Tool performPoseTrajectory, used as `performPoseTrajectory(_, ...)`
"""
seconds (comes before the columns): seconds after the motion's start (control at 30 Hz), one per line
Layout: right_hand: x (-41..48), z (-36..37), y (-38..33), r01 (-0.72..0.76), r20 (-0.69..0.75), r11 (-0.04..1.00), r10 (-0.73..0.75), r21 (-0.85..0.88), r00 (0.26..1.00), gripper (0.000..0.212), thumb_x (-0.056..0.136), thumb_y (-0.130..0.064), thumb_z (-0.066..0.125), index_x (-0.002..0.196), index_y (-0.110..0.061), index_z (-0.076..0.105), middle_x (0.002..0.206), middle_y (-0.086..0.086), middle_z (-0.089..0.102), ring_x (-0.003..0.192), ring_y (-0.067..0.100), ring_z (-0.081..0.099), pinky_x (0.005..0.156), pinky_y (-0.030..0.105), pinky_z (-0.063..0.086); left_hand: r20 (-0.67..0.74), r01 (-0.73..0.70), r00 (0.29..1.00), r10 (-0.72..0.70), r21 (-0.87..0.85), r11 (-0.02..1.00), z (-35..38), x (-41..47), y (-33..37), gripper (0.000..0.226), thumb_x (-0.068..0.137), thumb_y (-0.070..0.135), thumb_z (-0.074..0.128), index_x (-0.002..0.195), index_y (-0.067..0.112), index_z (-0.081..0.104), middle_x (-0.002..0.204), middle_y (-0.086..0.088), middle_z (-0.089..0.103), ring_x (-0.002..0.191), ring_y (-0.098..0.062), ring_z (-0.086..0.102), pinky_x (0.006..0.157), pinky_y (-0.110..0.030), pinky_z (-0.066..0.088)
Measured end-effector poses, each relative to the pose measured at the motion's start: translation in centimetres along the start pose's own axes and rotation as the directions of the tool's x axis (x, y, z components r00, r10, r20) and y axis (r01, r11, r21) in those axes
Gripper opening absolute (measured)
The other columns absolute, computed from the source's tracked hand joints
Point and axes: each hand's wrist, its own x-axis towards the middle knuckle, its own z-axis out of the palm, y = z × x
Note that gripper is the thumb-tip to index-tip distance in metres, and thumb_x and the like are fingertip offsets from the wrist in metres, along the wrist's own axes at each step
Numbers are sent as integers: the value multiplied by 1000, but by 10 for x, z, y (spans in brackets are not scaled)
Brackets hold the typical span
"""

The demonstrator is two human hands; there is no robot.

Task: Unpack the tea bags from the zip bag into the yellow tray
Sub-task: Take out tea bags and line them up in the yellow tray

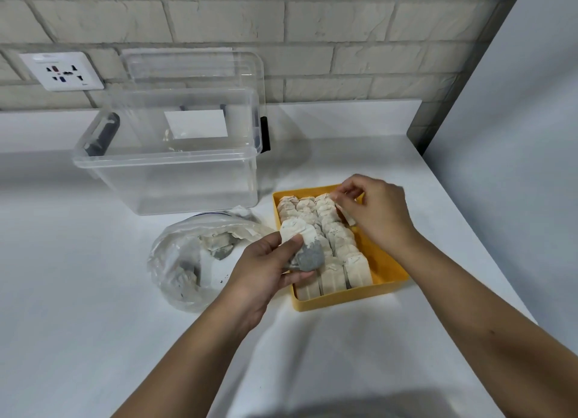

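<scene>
The yellow tray (383,267) lies on the white counter right of centre, with several beige tea bags (336,236) standing in rows inside it. My left hand (266,267) grips a small stack of tea bags (303,245) over the tray's left edge. My right hand (375,211) pinches one tea bag (345,212) at the far right part of the tray. The clear zip bag (187,261) lies crumpled to the left of the tray, with a few tea bags still visible inside.
A clear plastic storage box (169,167) stands behind the zip bag, its lid (194,70) leaning on the brick wall. A wall socket (62,72) is at the far left. The counter's right edge (469,230) runs close to the tray.
</scene>
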Motion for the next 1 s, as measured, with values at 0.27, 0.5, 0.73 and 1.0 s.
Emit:
performPoseTrajectory(0.27,-57,-6,-26,-160,201,908,87,387,976,9,76,-21,81,77,-24,72,58,-28,59,53,-5,53,55,6,37,-3,16,1000,-16,-43,999,10,-3,-3,19,99,16,58,109,3,69,94,-11,77,81,-22,76,65,-28,62)
performPoseTrajectory(0.5,-46,-31,0,-198,132,906,159,373,978,7,83,-21,75,81,-22,68,71,-14,66,62,-2,57,65,16,45,-19,-40,999,43,104,994,3,-6,-2,18,96,21,63,101,7,73,91,-7,78,77,-18,75,72,-29,63)
performPoseTrajectory(0.73,2,-24,39,-95,185,988,116,-118,976,7,86,-26,70,87,-21,66,83,-6,67,83,16,63,80,34,49,-39,-115,991,131,285,952,1,-4,2,15,94,20,66,89,10,76,83,-2,77,70,-9,71,70,-28,62)
performPoseTrajectory(1.0,17,16,43,55,122,868,7,-494,993,4,95,-27,57,94,-26,61,89,-8,70,91,17,59,85,36,27,-36,-102,992,119,301,948,-5,-4,-1,16,95,16,64,90,7,75,84,-7,77,73,-14,73,68,-27,61)
